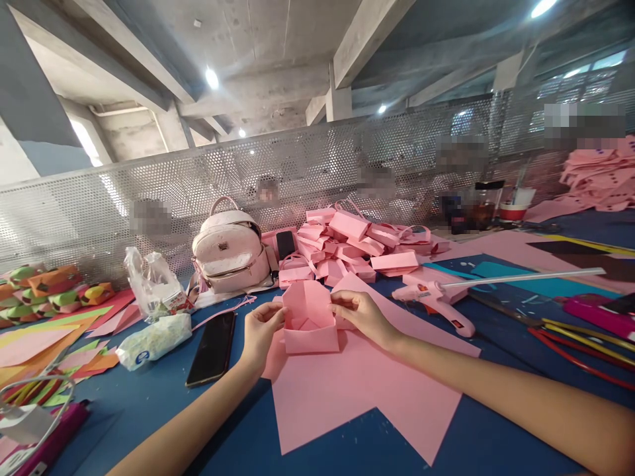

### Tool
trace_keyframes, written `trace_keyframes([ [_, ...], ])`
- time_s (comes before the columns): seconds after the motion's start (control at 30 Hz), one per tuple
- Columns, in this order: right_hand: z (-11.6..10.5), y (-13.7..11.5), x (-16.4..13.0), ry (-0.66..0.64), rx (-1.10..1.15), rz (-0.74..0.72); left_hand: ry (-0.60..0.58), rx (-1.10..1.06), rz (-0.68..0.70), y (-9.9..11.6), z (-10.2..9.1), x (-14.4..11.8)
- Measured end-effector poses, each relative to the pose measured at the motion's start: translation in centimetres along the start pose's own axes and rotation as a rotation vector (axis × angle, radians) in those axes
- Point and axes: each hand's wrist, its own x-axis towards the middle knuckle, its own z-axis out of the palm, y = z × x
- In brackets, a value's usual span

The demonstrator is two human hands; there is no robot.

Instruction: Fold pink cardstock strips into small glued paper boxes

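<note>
A small pink paper box (311,338) with a raised back flap stands between my hands, its top open toward me. My left hand (262,327) pinches its left side wall between thumb and fingers. On the opposite side, my right hand (364,314) grips the right wall near the upper edge. Under the box lies a large pink paper sheet (357,396) with a notched front edge. Just behind is a heap of folded pink paper boxes (350,228). To the right of my right hand rests a pink glue gun (429,297) with a long white glue stick in its back.
A black phone (211,348), a tissue pack (155,340) and a pale pink backpack (231,251) are at the left. Scissors (510,309) and coloured paper lie at the right. A perforated metal screen (307,158) borders the blue table, with people behind it.
</note>
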Motion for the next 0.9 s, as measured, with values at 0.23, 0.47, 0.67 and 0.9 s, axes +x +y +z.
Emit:
trace_keyframes([
  [0.23, 0.0, -0.7, -0.1, -0.020, 0.033, -0.004, 0.005, 0.007, 0.032, 0.3, -0.3, 0.2],
  [0.47, -0.6, 0.6, 0.5, 0.052, 0.109, 0.099, -0.048, -0.014, 0.049, 0.3, -0.7, 1.1],
  [0.67, -1.5, 1.6, 0.9, 0.155, 0.163, 0.150, -0.171, -0.039, -0.033, 0.2, -1.4, 2.5],
  [0.9, -0.7, 0.2, 0.0, -0.054, -0.010, -0.045, -0.290, -0.047, -0.036, 1.0, -1.9, 2.6],
])
